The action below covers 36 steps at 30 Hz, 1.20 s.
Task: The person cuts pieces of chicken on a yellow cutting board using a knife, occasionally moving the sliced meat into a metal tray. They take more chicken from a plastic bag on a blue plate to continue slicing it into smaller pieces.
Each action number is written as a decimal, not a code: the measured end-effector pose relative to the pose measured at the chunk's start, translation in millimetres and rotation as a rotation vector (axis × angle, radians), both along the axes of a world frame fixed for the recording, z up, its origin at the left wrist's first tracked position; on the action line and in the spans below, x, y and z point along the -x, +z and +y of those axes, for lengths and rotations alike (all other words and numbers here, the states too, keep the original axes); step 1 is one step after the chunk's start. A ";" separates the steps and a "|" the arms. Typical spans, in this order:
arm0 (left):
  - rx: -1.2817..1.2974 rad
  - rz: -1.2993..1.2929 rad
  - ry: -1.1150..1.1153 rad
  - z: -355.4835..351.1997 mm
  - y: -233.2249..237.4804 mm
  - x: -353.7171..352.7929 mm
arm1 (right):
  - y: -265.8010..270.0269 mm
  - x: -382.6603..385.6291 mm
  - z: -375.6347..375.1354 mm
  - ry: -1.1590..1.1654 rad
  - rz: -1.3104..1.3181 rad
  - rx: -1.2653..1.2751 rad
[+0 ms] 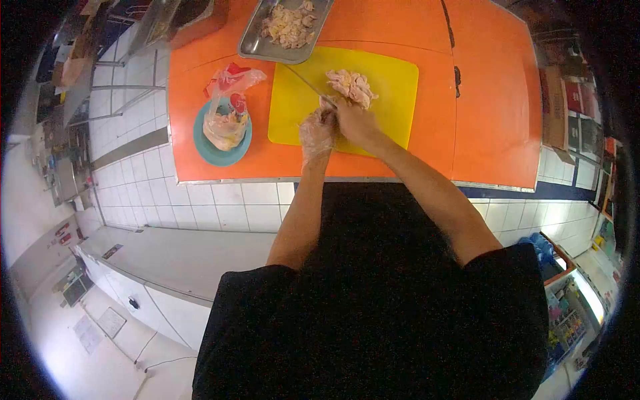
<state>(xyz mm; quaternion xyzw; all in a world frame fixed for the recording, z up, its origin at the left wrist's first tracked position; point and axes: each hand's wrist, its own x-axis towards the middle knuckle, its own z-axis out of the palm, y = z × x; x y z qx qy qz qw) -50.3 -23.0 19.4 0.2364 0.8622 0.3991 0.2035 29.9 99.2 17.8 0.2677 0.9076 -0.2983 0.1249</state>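
Observation:
On a yellow cutting board (393,80), my right hand (355,121) is closed round a knife (305,82), whose blade points up and to the left. My left hand (316,133), in a clear plastic glove, is closed beside the knife. Its fingers press on a small piece of raw meat (326,104), mostly covered by the hands. A pile of cut pale raw meat (353,87) lies on the board just above my right hand.
A metal tray (252,45) of cut meat (289,27) overlaps the board's upper left edge. To the left, a blue-green bowl (208,155) holds a plastic bag (230,110) with pale meat. All rest on an orange table (493,113). A white chest-like unit (187,257) stands behind left.

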 end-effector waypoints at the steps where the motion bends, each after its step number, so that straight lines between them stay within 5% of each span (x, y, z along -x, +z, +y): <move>1: 0.002 0.009 -0.007 -2.1 3.3 -0.7 | -15.8 7.2 -0.8 0.022 0.089 -0.043; 5: 0.015 0.038 0.017 -11.5 14.5 -0.2 | -12.3 -39.2 5.7 0.053 0.159 -0.064; 10: 0.117 0.099 0.025 -24.3 18.5 4.2 | 13.0 -112.3 16.2 0.077 -0.156 -0.088; 12: -0.094 -0.061 0.115 -18.8 31.1 2.7 | 27.6 -110.7 6.1 0.042 -0.120 -0.088; 15: 0.052 0.157 0.076 -23.2 1.4 7.9 | 34.5 -98.1 -13.0 0.044 -0.079 -0.078; 21: 0.038 0.184 0.026 -33.4 -27.4 3.3 | 2.9 -87.2 -28.1 0.121 -0.074 -0.105; 24: 0.075 0.134 0.031 -25.4 13.7 -1.1 | -5.4 -52.1 -29.5 0.097 -0.014 -0.084; 30: 0.065 0.272 -0.038 -34.5 -22.3 7.7 | -14.8 17.5 -26.9 0.071 0.122 -0.064; 36: 0.028 0.203 0.086 -28.6 -10.8 5.0 | 3.0 -87.3 -12.5 0.176 -0.090 -0.066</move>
